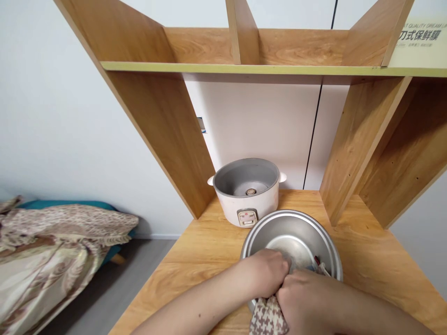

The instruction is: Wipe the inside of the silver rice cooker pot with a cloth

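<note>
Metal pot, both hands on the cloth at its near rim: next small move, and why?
Probably sweep the cloth further round inside the metal pot. Both the left hand and the right hand bunch it at the near rim, part of it hanging outside, while the far wall and bottom lie uncovered. The cooker base behind stands open and apart.

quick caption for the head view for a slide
Both hands, left and right, press a checked cloth at the rim of a metal pot beside an open rice cooker.
</note>
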### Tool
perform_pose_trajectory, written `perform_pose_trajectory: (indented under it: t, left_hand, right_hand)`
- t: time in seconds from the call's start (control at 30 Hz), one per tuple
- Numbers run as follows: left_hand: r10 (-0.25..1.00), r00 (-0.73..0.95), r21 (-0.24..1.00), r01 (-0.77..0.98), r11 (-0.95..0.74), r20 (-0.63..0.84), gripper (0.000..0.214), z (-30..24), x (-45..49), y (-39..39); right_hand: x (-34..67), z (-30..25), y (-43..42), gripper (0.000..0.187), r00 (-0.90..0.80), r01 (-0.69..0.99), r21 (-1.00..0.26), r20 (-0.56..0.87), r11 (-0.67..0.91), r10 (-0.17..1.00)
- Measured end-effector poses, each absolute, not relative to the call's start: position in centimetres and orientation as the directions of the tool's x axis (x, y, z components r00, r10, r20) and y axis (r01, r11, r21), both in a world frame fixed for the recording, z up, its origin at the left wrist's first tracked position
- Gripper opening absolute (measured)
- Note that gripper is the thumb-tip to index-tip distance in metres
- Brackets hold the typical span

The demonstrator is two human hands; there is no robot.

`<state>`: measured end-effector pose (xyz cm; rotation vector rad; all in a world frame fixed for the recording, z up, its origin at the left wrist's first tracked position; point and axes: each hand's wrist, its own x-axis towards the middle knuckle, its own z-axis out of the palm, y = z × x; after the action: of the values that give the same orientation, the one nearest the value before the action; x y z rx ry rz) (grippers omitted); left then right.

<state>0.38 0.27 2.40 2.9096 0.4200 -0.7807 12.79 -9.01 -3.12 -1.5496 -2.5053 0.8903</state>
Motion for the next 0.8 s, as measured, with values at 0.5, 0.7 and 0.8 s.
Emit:
perform_pose_trajectory:
  t: [0.5,0.7,0.8]
  left_hand:
    - [0.219,0.833,0.03,0.271,-0.962,-0.507,0.031,1.94,0.33,0.53]
    - [0.226,0.842,0.025,0.273,-0.962,-0.49,0.033,1.71,0.31,0.53]
    - [0.221,0.842,0.027,0.269,-0.963,-0.492,0.029,1.65,0.2,0.52]
  right_hand:
    - [12.21,-2.61,-8.7,0.038,-0.517,0.784,-0.549,-0.321,0.289,0.793]
    - [12.87,-2.34,-9.06,0.038,-0.526,0.77,-0.569,-0.312,0.288,0.791]
    - [13.15,-2.16,-9.23,0.039,-0.517,0.77,-0.574,-0.302,0.28,0.801]
